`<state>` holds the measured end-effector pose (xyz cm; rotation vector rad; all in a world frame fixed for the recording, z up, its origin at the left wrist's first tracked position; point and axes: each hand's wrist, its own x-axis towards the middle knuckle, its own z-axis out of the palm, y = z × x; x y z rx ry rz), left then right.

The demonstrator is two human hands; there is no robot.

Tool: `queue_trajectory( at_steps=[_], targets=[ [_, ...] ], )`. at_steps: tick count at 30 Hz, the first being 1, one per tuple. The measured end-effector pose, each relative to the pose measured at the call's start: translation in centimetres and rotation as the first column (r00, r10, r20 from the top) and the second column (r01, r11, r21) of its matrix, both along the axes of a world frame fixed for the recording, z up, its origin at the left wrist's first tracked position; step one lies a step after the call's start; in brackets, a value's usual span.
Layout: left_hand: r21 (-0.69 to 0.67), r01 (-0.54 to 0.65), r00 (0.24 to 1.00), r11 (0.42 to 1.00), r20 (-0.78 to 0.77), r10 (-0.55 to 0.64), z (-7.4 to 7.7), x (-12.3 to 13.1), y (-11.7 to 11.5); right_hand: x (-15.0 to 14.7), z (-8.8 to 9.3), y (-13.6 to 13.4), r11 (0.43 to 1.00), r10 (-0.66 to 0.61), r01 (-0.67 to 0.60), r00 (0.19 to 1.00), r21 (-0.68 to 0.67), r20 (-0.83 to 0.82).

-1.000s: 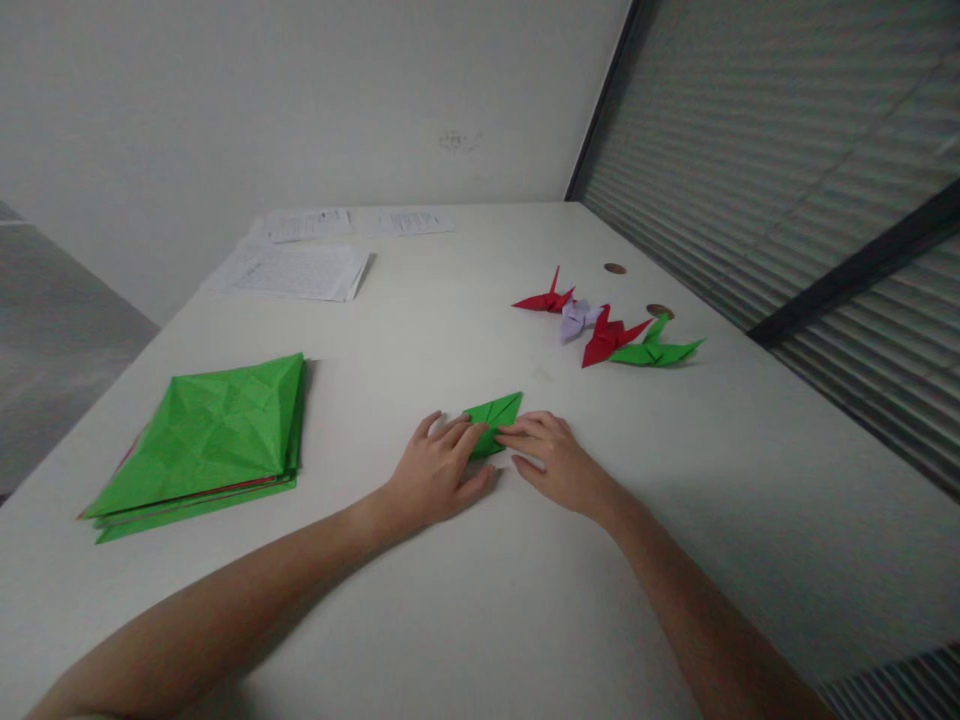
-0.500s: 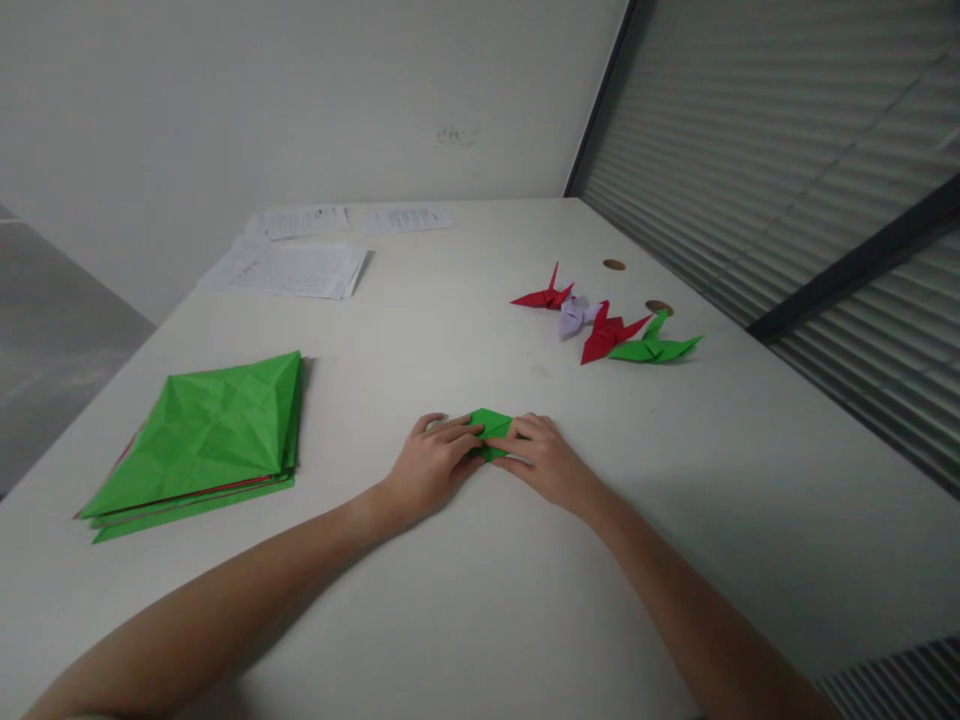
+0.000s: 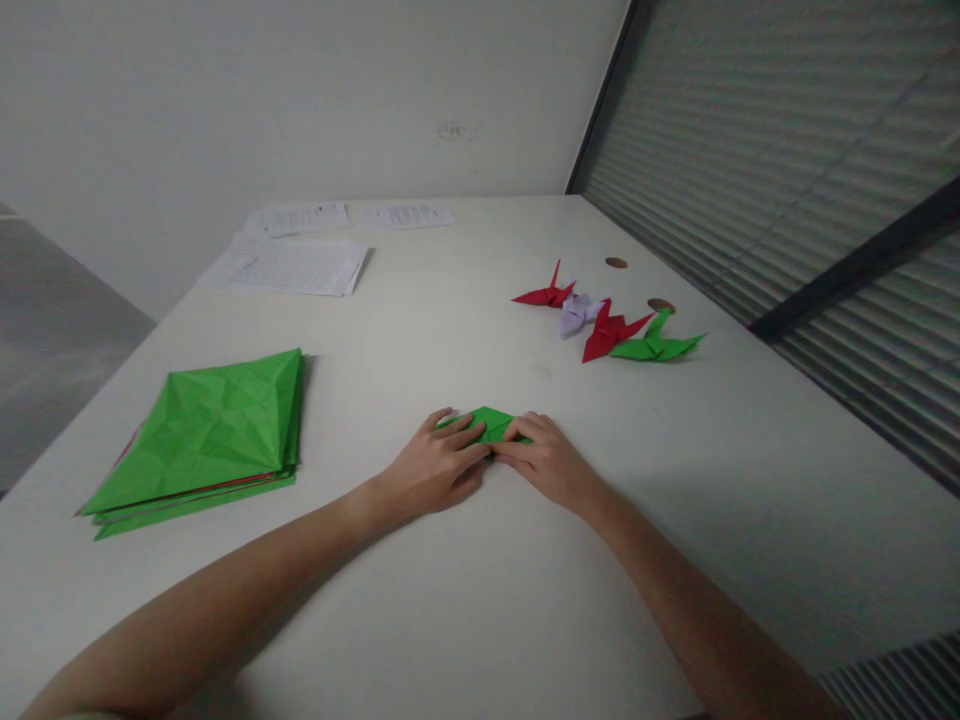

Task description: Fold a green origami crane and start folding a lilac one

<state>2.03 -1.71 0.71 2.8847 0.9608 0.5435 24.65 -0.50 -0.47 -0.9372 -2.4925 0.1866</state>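
Green paper piece is just below centre of frame, on the white counter, both hands on it. Left hand: fingers laid over the paper's left part, slightly spread; can't tell if it's pinching or only pressing. Right hand: narrow, thumb and fingers closed on the paper's right part.

Progress, my read: mid-fold. Piece is down to a small layered shape, blunt peak on top, crease lines across the face; no neck, wings or tail visible. Shaping looks left to do; exact stage is hidden under the fingers. Done: four folded birds right of centre, upper half: red bird, lilac bird, second red bird, green bird, close together in a slanting row. Paper stack at left of frame isn't made up into birds; sheet count not readable.

Materials: stack is thin paper, top sheet green, wrinkled and grid-creased, corners uneven, red edge showing between layers. Birds are crisp, sharp-pointed, matte. Counter smooth, pale. Printed sheets upper left are flat, loosely overlapped. Slatted blinds upper right
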Motion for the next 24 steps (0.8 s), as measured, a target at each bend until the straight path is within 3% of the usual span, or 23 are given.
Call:
queue_trajectory(
  at_steps=[10, 15, 24],
  targets=[
    [-0.012, -0.036, 0.997, 0.999, 0.071, 0.037, -0.47, -0.17, 0.16, 0.13, 0.35, 0.08, 0.997, 0.024, -0.026, 0.999, 0.067, 0.028],
    [-0.029, 0.029, 0.986, 0.999, 0.164, -0.024, -0.68, -0.10, 0.45, 0.02, 0.48, 0.05, 0.993, 0.040, -0.045, 0.998, 0.112, 0.045],
    [-0.066, 0.052, 0.993, 0.996, 0.107, -0.045, 0.19, 0.03, 0.48, -0.21, 0.50, -0.13, 0.993, 0.040, -0.051, 0.994, 0.103, 0.104]
  ],
)
